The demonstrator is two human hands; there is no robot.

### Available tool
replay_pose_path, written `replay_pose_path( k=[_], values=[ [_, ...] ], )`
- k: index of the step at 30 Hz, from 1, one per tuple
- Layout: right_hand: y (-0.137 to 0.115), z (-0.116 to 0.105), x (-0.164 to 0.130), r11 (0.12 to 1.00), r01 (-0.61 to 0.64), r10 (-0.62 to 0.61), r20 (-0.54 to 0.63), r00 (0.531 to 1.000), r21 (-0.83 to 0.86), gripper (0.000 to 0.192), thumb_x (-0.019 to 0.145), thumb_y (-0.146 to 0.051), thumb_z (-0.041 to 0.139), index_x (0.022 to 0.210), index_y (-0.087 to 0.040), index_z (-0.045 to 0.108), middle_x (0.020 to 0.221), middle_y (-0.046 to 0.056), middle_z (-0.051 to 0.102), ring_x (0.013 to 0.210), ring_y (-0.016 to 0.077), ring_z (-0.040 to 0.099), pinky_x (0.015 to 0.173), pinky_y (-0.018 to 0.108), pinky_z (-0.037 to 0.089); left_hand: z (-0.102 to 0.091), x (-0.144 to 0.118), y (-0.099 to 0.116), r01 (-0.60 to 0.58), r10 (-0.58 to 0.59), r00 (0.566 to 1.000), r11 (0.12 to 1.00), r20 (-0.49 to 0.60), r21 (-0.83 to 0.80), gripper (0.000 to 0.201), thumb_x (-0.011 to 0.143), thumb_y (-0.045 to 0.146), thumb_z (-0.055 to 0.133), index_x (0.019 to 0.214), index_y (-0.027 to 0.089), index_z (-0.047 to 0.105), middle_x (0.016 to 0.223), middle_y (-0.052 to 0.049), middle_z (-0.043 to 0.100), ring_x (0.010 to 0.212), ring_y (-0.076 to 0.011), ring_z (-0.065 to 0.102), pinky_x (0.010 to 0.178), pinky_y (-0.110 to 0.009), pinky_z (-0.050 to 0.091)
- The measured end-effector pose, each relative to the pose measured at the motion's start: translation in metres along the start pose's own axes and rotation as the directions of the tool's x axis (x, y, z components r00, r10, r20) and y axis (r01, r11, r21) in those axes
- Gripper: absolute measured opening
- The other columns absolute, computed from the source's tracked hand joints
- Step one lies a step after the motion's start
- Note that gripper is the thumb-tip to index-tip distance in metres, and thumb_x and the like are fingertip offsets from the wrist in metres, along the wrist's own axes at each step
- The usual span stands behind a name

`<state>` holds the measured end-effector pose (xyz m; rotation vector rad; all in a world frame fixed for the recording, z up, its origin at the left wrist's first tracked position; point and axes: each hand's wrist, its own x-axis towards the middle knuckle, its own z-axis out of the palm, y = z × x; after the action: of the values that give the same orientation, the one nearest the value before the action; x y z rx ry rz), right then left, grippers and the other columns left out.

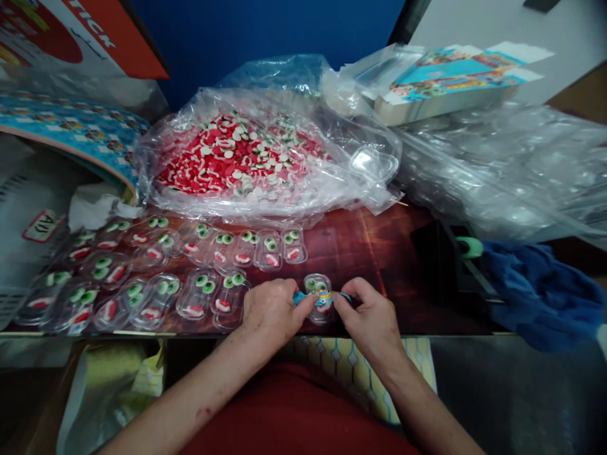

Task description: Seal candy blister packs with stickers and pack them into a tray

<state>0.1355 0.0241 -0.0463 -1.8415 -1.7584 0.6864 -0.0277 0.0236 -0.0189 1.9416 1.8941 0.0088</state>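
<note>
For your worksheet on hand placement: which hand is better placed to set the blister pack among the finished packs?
Probably the left hand: the finished packs lie on its side, while the right hand shares the blister pack.

The small clear plastic blister case [318, 297] is glossy and smooth, crossed by a printed blue paper band [303, 297]. The filled clear plastic cases [199, 297] beside it glint likewise. The dark reddish-brown table [379, 253] looks like polished wood. The crinkled transparent plastic bag [246, 158] shines over matt red-and-white candies [227, 158]. The blue cloth [535, 297] looks soft and matt.
</note>
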Motion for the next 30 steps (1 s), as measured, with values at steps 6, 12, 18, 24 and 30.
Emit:
replay_pose_path(
  k=[6,12,18,24,30],
  values=[
    [0.001,-0.001,0.003,1.0,-0.002,0.002,0.027,1.0,0.001,0.02,0.073,-0.033,0.053,0.058,-0.02,0.046,0.051,-0.005,0.048,0.048,0.0105,0.043,0.049,0.023,0.031,0.004,0.003,0.001,-0.002,0.001,1.0,0.996,0.014,0.095,0.041,0.079,0.055,0.042,0.079,0.019,0.062,0.077,-0.007,0.066,0.071,-0.0224,0.062,0.056,-0.029,0.04],
    [0.0,0.001,0.002,0.998,-0.05,0.052,0.033,0.998,-0.049,0.02,0.072,-0.034,0.052,0.059,-0.021,0.046,0.051,-0.004,0.047,0.048,0.0111,0.042,0.048,0.023,0.028,0.004,-0.002,0.001,-0.046,0.06,0.994,0.987,-0.087,0.152,0.04,0.079,0.053,0.045,0.082,0.018,0.061,0.076,-0.007,0.062,0.073,-0.0222,0.058,0.059,-0.031,0.039],
    [0.0,0.002,0.001,0.997,-0.02,0.022,0.023,1.0,-0.074,0.016,0.072,-0.03,0.05,0.059,-0.021,0.047,0.051,-0.004,0.047,0.047,0.0107,0.041,0.047,0.022,0.028,0.017,-0.004,0.007,-0.376,0.475,0.833,0.862,-0.282,0.34,0.026,0.084,0.03,0.049,0.108,0.025,0.053,0.105,-0.005,0.057,0.085,-0.0209,0.05,0.068,-0.036,0.034],
    [0.003,0.005,-0.002,0.993,-0.012,0.016,0.039,0.999,-0.117,0.012,0.073,-0.028,0.049,0.064,-0.021,0.049,0.054,-0.003,0.051,0.048,0.0113,0.044,0.047,0.022,0.03,0.034,-0.008,0.013,-0.526,0.615,0.768,0.764,-0.176,0.375,0.019,0.084,0.017,0.046,0.101,0.018,0.055,0.09,-0.001,0.06,0.076,-0.0161,0.049,0.066,-0.036,0.031],
    [0.004,-0.009,0.006,0.957,0.106,-0.119,-0.032,0.992,-0.268,0.045,0.075,-0.03,0.052,0.116,-0.011,0.047,0.091,0.011,0.058,0.078,0.0219,0.054,0.064,0.031,0.042,0.035,-0.018,0.016,-0.476,0.59,0.786,0.768,-0.184,0.429,0.028,0.085,0.019,0.044,0.111,0.017,0.053,0.105,-0.004,0.058,0.075,-0.0171,0.049,0.065,-0.037,0.033]
  ],
)
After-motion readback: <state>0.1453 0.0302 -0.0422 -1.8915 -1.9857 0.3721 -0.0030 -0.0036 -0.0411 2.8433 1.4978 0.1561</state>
